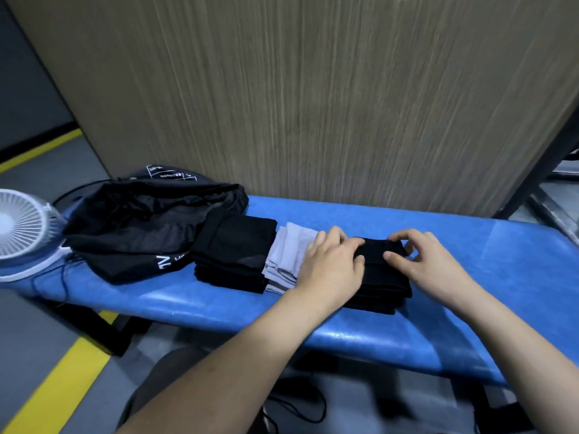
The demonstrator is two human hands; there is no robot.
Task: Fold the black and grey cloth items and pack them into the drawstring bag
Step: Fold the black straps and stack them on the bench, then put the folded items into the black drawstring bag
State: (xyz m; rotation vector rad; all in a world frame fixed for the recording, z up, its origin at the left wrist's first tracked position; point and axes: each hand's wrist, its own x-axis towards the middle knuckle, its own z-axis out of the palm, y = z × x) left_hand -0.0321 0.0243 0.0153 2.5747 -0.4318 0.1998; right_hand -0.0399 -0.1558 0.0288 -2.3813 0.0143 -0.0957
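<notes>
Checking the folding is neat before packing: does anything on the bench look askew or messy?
Mostly tidy. The grey pile is fanned, its layers stepped rather than flush, unlike the squarer black stack beside it. The drawstring bag lies crumpled, mouth open. Both hands, left and right, are on another black stack.

Both hands rest on a folded black stack (380,277) on the blue bench (454,308): left hand (330,264) on its left edge, right hand (429,261) with fingers curled at its far right corner. Leftward lie a grey stack (286,256), another black pile (233,253), the open bag (141,223) and a white fan (22,227)
</notes>
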